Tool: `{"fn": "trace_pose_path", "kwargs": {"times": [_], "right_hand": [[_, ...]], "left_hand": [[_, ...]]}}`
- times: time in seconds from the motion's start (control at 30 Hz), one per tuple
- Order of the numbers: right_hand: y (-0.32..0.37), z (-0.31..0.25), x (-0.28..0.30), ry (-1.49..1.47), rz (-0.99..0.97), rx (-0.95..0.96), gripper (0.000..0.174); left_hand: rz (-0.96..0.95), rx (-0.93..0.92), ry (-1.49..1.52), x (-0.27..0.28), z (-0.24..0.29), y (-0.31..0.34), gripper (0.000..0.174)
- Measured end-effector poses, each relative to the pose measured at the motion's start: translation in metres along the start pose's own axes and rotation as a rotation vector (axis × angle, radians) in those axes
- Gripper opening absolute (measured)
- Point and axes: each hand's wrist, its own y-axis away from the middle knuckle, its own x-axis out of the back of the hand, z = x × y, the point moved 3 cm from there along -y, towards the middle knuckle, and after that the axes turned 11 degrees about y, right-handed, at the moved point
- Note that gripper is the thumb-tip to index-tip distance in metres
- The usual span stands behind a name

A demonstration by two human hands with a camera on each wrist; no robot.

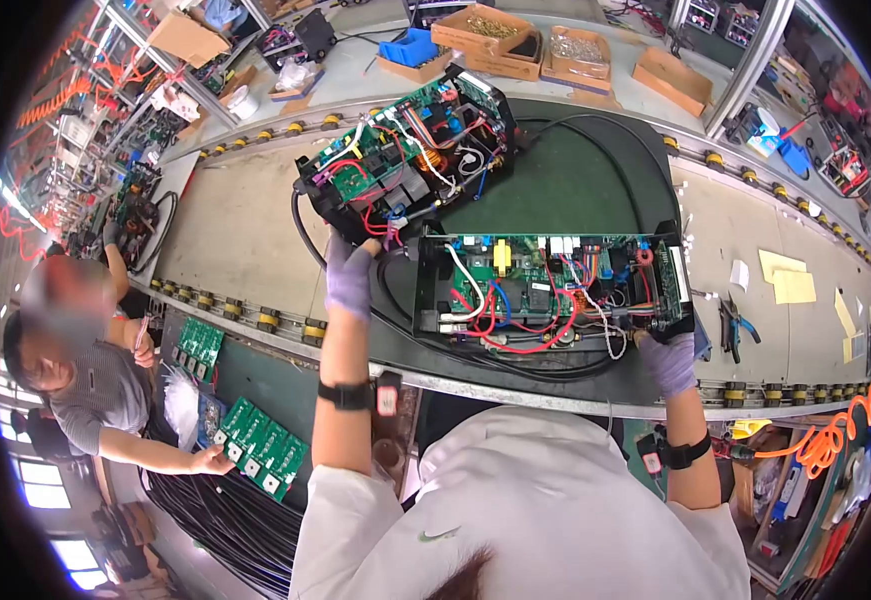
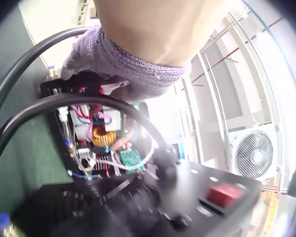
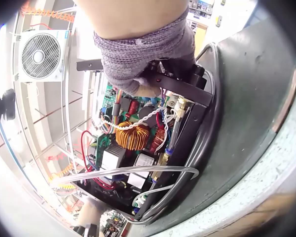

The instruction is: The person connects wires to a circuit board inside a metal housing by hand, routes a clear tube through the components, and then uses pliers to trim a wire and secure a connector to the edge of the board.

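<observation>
Two open black chassis packed with circuit boards and coloured wires stand on a dark green mat (image 1: 575,185). The far chassis (image 1: 425,150) is turned at an angle. At its near left corner my left hand (image 1: 348,280), in a purple knit glove, grips the end of the frame; its fingertips are partly hidden in the left wrist view. The near chassis (image 1: 545,290) lies along the bench edge. My gloved right hand (image 1: 668,362) grips its right end panel, fingers curled over the edge beside a copper-wound coil (image 3: 132,137). Black cable loops round both units.
Pliers (image 1: 735,325) and yellow paper pieces (image 1: 790,277) lie to the right. Roller strips (image 1: 265,318) line the bench. Boxes of small parts (image 1: 575,60) stand behind. At left, another person (image 1: 105,400) holds green circuit boards (image 1: 260,445).
</observation>
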Motion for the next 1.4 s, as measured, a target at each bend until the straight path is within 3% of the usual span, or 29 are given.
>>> {"fn": "trace_pose_path", "kwargs": {"times": [0.13, 0.27, 0.33, 0.37, 0.43, 0.5, 0.6, 0.63, 0.77, 0.87, 0.9, 1.03, 1.13, 1.17, 1.27, 1.4], "right_hand": [[0.003, 0.006, 0.002, 0.005, -0.02, -0.007, 0.024], [0.001, 0.013, 0.001, 0.02, 0.019, -0.004, 0.028], [0.001, 0.017, 0.002, 0.007, 0.026, -0.043, 0.031], [0.0, 0.019, 0.002, 0.006, 0.029, -0.05, 0.031], [0.0, 0.025, 0.005, 0.004, 0.039, -0.067, 0.033], [-0.004, 0.037, 0.007, 0.017, 0.033, -0.079, 0.031], [-0.007, 0.038, 0.008, 0.049, 0.044, -0.066, 0.02], [-0.007, 0.027, 0.006, 0.057, 0.034, -0.073, 0.018], [-0.001, 0.017, 0.009, 0.187, 0.09, -0.08, 0.02], [0.001, -0.005, 0.011, 0.147, 0.055, -0.041, 0.025], [0.002, -0.008, 0.012, 0.138, 0.039, -0.034, 0.026], [0.007, -0.038, 0.01, 0.118, -0.023, -0.112, 0.038], [-0.002, -0.027, 0.012, 0.191, -0.066, -0.198, 0.04], [-0.005, -0.022, 0.012, 0.242, -0.081, -0.216, 0.04], [-0.012, -0.019, 0.011, 0.171, -0.065, -0.252, 0.04], [-0.016, -0.01, 0.009, 0.202, -0.034, -0.285, 0.04]], "left_hand": [[0.042, -0.262, 0.118, -0.026, 0.025, 0.107, 0.069], [-0.225, -0.299, 0.086, -0.051, -0.004, 0.161, 0.09], [-0.271, -0.126, -0.023, -0.047, -0.038, 0.161, 0.107], [-0.195, -0.138, 0.068, -0.053, -0.042, 0.163, 0.088], [-0.202, -0.009, -0.188, -0.045, -0.057, 0.153, 0.068], [-0.195, 0.021, -0.209, -0.046, -0.063, 0.148, 0.048], [-0.235, 0.115, -0.087, -0.059, -0.031, 0.144, 0.041], [-0.2, 0.172, -0.203, -0.059, -0.026, 0.142, 0.036], [-0.165, 0.169, -0.412, -0.053, -0.029, 0.136, 0.042], [-0.158, -0.061, -0.216, -0.053, -0.024, 0.133, 0.038], [-0.15, -0.011, -0.108, -0.057, -0.015, 0.135, 0.04], [-0.191, 0.227, -0.359, -0.052, 0.001, 0.131, 0.046], [-0.163, 0.083, -0.258, -0.055, -0.004, 0.123, 0.024], [-0.167, 0.132, -0.331, -0.055, -0.003, 0.121, 0.023], [-0.153, 0.237, -0.403, -0.059, 0.004, 0.117, 0.051], [-0.16, 0.253, -0.482, -0.057, 0.003, 0.113, 0.052]]}}
